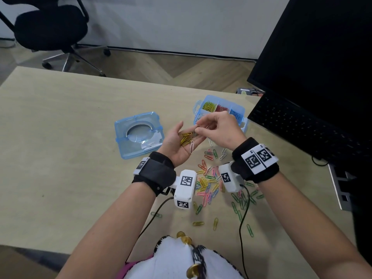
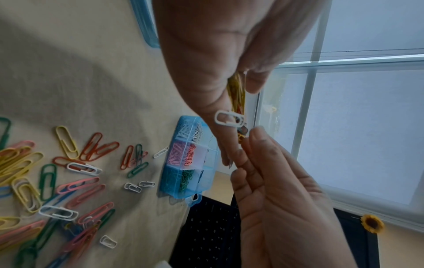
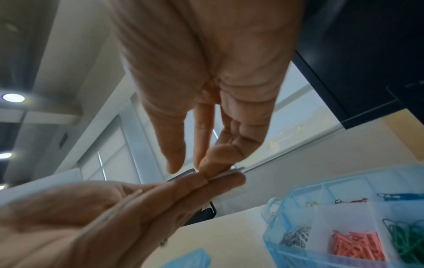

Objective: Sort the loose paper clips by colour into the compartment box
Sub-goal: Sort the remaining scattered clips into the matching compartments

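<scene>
My left hand [image 1: 181, 141] lies palm up over the table with a bunch of yellow clips [image 1: 186, 137] and one white clip [image 1: 191, 147] resting in it. My right hand [image 1: 213, 127] reaches over the left fingertips and pinches a clip there; its colour is unclear. In the left wrist view the white clip [image 2: 229, 118] lies against the left hand [image 2: 218, 54], with the right hand [image 2: 275, 181] below. The blue compartment box [image 1: 221, 99] stands just behind both hands, holding yellow, red, blue and white clips. The loose clip pile [image 1: 209, 184] is spread between my wrists.
The box's blue lid [image 1: 138, 133] lies left of my hands. A black keyboard [image 1: 302, 125] and monitor [image 1: 322, 47] stand at the right. Two cables [image 1: 244, 208] cross the table near its front edge. An office chair [image 1: 52, 27] stands beyond the table.
</scene>
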A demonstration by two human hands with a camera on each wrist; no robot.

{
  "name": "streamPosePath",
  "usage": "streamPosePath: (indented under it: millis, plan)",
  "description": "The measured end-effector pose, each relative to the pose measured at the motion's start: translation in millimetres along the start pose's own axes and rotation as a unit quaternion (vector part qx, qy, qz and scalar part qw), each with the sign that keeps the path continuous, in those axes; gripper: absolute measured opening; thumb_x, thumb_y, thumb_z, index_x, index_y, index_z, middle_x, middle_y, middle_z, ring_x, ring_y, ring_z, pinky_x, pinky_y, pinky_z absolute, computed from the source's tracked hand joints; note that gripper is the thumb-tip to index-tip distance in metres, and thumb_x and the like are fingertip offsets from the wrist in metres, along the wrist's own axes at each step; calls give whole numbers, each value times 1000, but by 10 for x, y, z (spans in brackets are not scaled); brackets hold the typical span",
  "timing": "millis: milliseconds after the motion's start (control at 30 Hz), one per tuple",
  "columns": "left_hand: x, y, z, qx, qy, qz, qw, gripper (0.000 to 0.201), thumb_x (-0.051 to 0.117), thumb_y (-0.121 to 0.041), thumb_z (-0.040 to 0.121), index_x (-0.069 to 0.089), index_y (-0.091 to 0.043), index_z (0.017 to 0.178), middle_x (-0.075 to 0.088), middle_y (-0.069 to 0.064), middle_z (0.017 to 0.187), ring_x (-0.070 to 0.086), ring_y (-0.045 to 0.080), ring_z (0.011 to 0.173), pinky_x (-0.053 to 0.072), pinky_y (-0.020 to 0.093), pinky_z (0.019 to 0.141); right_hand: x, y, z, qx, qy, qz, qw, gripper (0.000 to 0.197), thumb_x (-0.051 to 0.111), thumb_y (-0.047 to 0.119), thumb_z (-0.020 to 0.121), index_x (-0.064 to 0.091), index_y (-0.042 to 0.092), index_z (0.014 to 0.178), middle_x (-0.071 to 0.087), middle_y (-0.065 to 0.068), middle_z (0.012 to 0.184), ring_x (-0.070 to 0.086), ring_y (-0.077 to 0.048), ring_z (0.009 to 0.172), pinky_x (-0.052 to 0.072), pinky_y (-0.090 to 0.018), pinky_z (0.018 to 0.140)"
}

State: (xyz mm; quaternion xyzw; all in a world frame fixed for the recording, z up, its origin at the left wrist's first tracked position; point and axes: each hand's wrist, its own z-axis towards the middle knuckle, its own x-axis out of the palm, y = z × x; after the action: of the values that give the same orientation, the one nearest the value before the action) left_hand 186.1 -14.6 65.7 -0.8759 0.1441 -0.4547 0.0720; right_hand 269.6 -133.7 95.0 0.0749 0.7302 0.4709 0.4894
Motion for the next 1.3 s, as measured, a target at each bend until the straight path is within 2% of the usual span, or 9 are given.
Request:
streamPosePath:
  millis: [133, 333, 467, 633, 733, 833, 933, 1000, 1300]
  plan:
    - [24, -24, -6, -15, 3, -33, 999, 74, 25, -49, 101, 49, 19, 116, 61, 33, 110, 66, 38, 94, 55, 43, 81, 34, 67, -10, -10, -14, -65, 998, 25, 82, 29, 72, 75, 16, 92, 63, 7, 78, 52, -1, 64, 41, -8, 62]
    - [19, -29, -3, -23, 9, -28, 999, 71, 23, -43, 103, 51, 22, 112, 60, 35, 112, 68, 40, 91, 53, 44, 86, 8, 45, 33, -2, 9, -24, 1000, 18, 84, 20, 68, 71, 12, 79, 63, 1, 71, 51, -3, 60, 44, -18, 62]
    - [43, -45, -1, -17, -7, 7, 1000, 56, 25, -26, 104, 57, 20, 106, 63, 34, 108, 68, 38, 91, 51, 42, 88, -132, 17, 15, 10, 54, 149, 987, 15, 77, 12, 77, 63, 11, 76, 66, -8, 77, 60, -14, 67, 52, -30, 66]
    - [93, 6, -14, 9, -16, 1, 1000, 59, 24, -27, 104, 63, 17, 99, 67, 30, 99, 70, 37, 83, 55, 38, 82, -186, 25, -88, 100, 56, 388, 915, 14, 48, -7, 93, 54, 6, 92, 67, -5, 72, 61, -10, 56, 45, -18, 51]
    - [91, 36, 33, 35, -36, -30, 998, 54, 25, -29, 104, 59, 14, 106, 67, 30, 99, 70, 38, 84, 55, 40, 83, -81, 55, -151, 110, 74, 248, 960, 17, 42, 3, 95, 57, 6, 89, 52, -1, 65, 44, -7, 52, 34, -20, 50]
    - [115, 62, 50, 54, -43, -49, 996, 55, 23, -30, 105, 60, 11, 103, 69, 27, 95, 71, 34, 80, 60, 36, 72, 56, 90, -237, 44, 38, 7, 998, 22, 66, 34, 86, 63, 12, 85, 49, 10, 63, 43, 0, 55, 37, -20, 57]
    - [115, 82, 70, 67, -52, -53, 995, 56, 21, -32, 105, 58, 9, 112, 63, 28, 113, 63, 35, 104, 52, 38, 93, 126, 160, -274, 3, -2, -71, 997, 25, 75, 33, 77, 64, 13, 86, 63, 7, 85, 58, -5, 81, 47, -21, 76]
    - [102, 91, 77, 69, -50, -60, 995, 57, 19, -33, 105, 56, 10, 114, 60, 28, 121, 56, 37, 115, 46, 41, 99, 131, 191, -253, -11, 19, -113, 993, 19, 73, 30, 81, 64, 14, 86, 58, 9, 83, 49, 0, 71, 38, -13, 65]
    - [92, 46, 14, 69, -25, -63, 995, 54, 24, -28, 105, 58, 13, 108, 66, 29, 103, 71, 34, 82, 59, 36, 74, -32, 171, -85, 110, 66, 177, 976, 7, 42, 12, 99, 45, 13, 93, 61, -5, 76, 47, -10, 58, 40, -22, 52]
